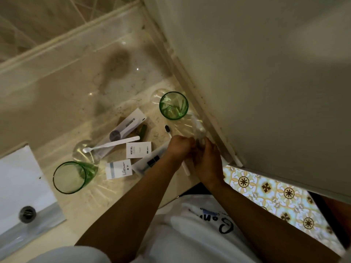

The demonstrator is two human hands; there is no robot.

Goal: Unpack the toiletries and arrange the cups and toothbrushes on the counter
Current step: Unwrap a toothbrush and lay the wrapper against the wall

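Left hand (179, 147) and right hand (206, 160): met above the bench (66, 103) near its right edge, fingers of both curled in a grip on one clear plastic wrapper (198, 130), which rose blurred from between them.

Dark-bristled toothbrush (167, 129): head just beyond the left hand's grip, white handle passing beneath it and showing again nearer the person; whether a hand touched it could not be told.

Far green cup (173, 105): upright, beyond the grip, near the wall.

Near green cup (70, 177): upright, well left of the grip.

White toothbrush (112, 144): loose on the bench, left of the grip, resting across a long packet (125, 126).

Small white boxes, two: "HOTEL" box (138, 149) just left of the grip; second box (118, 168) further left and nearer the person.

Sink (20, 185): far left.
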